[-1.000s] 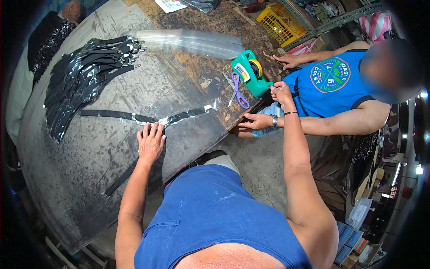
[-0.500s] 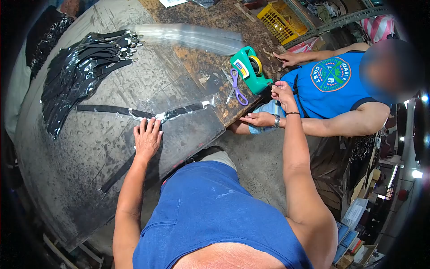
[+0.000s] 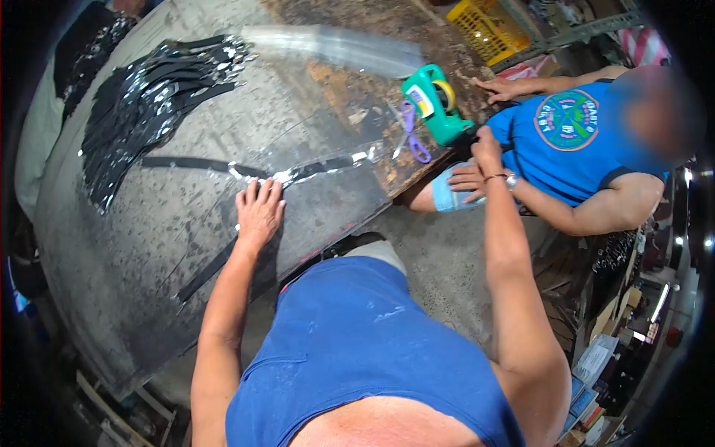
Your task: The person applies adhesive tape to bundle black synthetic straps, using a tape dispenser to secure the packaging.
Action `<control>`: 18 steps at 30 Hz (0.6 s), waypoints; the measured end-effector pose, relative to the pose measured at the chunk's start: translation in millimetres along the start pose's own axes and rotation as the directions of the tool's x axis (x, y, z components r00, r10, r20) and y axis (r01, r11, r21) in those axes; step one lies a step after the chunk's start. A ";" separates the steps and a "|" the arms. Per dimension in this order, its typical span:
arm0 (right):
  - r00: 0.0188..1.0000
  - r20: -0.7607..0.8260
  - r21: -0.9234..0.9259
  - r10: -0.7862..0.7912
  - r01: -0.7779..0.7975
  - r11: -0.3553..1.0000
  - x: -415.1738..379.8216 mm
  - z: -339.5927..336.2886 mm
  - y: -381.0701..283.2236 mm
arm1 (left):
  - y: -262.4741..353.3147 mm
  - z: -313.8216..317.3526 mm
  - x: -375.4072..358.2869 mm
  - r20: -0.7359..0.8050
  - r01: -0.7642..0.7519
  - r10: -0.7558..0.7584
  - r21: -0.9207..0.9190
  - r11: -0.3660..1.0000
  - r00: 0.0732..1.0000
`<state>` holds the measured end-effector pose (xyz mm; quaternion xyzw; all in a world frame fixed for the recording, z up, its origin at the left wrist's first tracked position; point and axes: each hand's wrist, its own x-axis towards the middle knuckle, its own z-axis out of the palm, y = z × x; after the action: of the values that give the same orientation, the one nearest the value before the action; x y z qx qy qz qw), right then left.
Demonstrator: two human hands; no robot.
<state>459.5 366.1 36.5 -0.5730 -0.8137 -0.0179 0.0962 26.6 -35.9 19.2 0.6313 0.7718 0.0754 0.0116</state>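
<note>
My left hand (image 3: 259,214) lies on the table with its fingers spread, the fingertips touching the clear plastic around a black strap (image 3: 197,163). A second stretch of black strap in plastic (image 3: 324,167) runs from there to the right. Another black strap (image 3: 208,272) passes under my left wrist. My right hand (image 3: 488,154) is closed at the cutting end of a green tape dispenser (image 3: 439,112) with a yellow roll; what its fingers hold cannot be made out. Purple scissors (image 3: 414,134) lie beside the dispenser.
A heap of black straps (image 3: 153,112) covers the far left of the table (image 3: 149,246). Clear plastic sleeves (image 3: 335,51) lie at the back. A person in a blue top (image 3: 558,141) sits at the right, one hand (image 3: 500,88) on the table edge. Behind is a yellow crate (image 3: 488,31).
My right hand has moved lower, close to the dispenser's cutting end. The other person's nearer hand now rests on their thigh. The whole view has shifted slightly; my left hand stays on the plastic.
</note>
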 end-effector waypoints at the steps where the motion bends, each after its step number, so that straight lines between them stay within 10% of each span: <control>1: 1.000 0.009 0.088 0.008 -0.008 0.996 -6.3 -0.6 -0.6 | -1.1 3.8 -0.9 -0.025 -0.011 0.011 0.015 1.000 1.000; 4: 0.835 0.533 0.576 0.141 -0.480 0.662 -56.9 -79.7 -95.7 | -1.9 3.9 -2.6 -0.034 -0.014 0.014 0.015 1.000 0.999; 7: 0.643 0.736 0.674 -0.211 -0.668 0.316 -131.7 -73.3 -140.0 | -3.2 5.1 -2.1 -0.017 -0.011 0.011 0.009 1.000 1.000; 11: 0.355 0.877 0.466 -0.325 -0.792 0.395 -223.0 -27.3 -168.9 | -2.4 5.2 -1.1 0.013 -0.008 0.008 -0.019 1.000 1.000; 18: 0.232 0.932 0.331 -0.280 -0.860 0.388 -300.8 3.5 -195.1 | -9.8 8.0 -1.4 -0.013 -0.071 0.070 -0.024 0.997 0.997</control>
<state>374.2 20.3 -4.3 -0.5045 -0.4198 0.7454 -0.1168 18.3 -38.3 9.9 0.6575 0.7481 0.0890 0.0121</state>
